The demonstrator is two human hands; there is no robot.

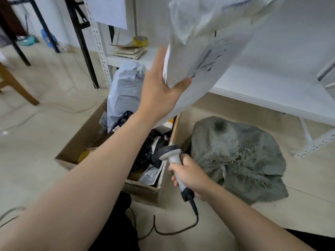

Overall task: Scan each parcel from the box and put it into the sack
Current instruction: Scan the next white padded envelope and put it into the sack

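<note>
My left hand point(159, 87) holds a large white plastic parcel point(204, 42) raised high above the box, thumb pinching its lower edge; a printed label faces me. My right hand point(190, 176) grips a grey handheld scanner point(172, 156) low down, its head just above the right rim of the box. The cardboard box point(148, 191) sits on the floor under my left forearm, with black and white bagged parcels and a tall pale blue parcel point(125, 91) inside. The grey-green sack point(237, 156) lies crumpled on the floor to the right of the box.
A white metal shelf unit point(272, 91) stands behind the box and sack, with a yellow tape roll point(140, 41) and flat envelopes on it. The scanner cable point(174, 230) trails over the floor in front. Black table legs and a wooden chair leg stand at left.
</note>
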